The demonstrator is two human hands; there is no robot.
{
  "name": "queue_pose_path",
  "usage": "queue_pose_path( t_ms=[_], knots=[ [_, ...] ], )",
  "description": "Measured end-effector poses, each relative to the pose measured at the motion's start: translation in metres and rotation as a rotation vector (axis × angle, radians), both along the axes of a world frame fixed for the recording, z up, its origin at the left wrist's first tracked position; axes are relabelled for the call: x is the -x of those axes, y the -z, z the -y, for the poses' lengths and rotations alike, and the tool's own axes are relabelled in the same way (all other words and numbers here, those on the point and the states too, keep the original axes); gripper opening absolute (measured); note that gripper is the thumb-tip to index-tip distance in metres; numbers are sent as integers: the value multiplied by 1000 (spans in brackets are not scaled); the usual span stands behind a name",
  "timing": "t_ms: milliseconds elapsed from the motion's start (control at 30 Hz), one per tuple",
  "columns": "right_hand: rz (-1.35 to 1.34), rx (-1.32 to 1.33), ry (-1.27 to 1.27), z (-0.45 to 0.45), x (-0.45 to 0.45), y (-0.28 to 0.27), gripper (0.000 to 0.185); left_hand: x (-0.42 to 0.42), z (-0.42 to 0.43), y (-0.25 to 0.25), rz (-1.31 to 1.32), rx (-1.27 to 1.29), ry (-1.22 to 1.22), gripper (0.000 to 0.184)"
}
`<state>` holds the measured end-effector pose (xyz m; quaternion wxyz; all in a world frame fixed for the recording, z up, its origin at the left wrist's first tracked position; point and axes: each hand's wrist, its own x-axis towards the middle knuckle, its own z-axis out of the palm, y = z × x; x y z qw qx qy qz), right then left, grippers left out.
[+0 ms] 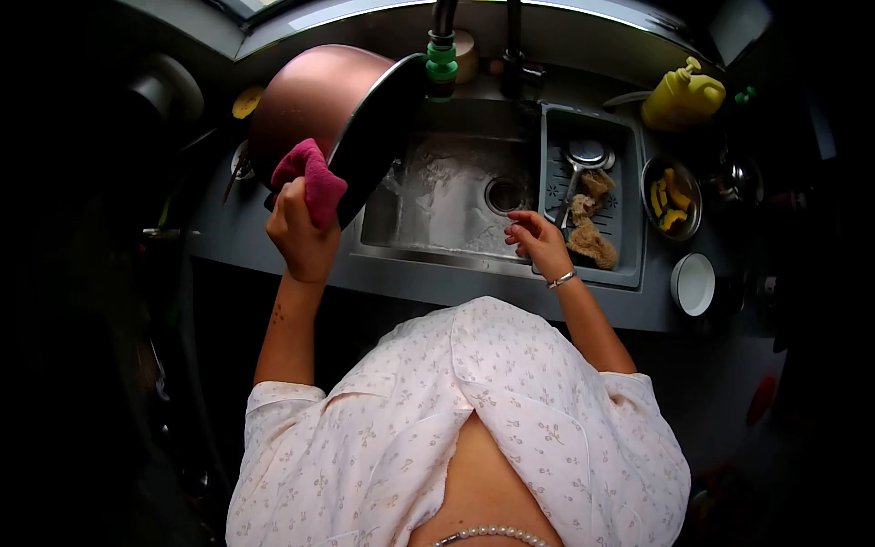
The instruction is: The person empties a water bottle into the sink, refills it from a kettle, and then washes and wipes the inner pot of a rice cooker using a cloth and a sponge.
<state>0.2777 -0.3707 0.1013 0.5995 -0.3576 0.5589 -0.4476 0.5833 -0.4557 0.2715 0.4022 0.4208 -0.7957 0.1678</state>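
Note:
My left hand (299,235) is closed around a pink cloth (314,182) at the near rim of a large pot (314,96). The pot is copper-coloured outside and dark inside, and it lies tilted on its side, its mouth facing right over the sink's left part. My right hand (541,246) holds nothing. Its fingers are apart and slightly bent above the front right of the metal sink (437,191), close to the grey drain tray (558,123). Water wets the sink floor around the drain hole (507,194).
A tap with a green fitting (441,62) hangs at the sink's back. The tray holds brown scrubbers (592,246) and a metal-headed utensil (586,151). To the right are a yellow bottle (684,96), a bowl of yellow pieces (695,223) and a white bowl (694,284).

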Motion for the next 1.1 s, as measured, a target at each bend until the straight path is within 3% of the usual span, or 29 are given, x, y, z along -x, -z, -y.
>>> queue_pose_path(
  t_ms=[533, 600, 733, 833, 933, 967, 1033, 1100],
  knots=[
    [-26, 20, -244, 15, -45, 5, 24, -30, -39, 8, -145, 90, -67, 36],
    [-45, 15, -272, 20, -54, 8, 24, -28, -34, 2, -252, 30, -94, 36],
    [-67, -1, -341, 28, -81, 7, 25, -44, -23, 1, -866, -297, -288, 42],
    [64, -60, -246, 30, -106, 10, 20, -79, -40, 19, -1227, -303, -346, 36],
    [144, -97, -198, 26, -140, 6, 15, -119, -75, 21, -1689, -387, -248, 34],
    [189, -127, -209, 25, -152, 4, 16, -135, -85, 32, -1766, -368, -230, 45],
    [211, -105, -187, 27, -175, 6, 14, -156, -115, 25, -1874, -349, -245, 42],
    [213, -66, -208, 27, -207, 4, 13, -189, -149, 28, -1945, -317, -280, 53]
  ],
)
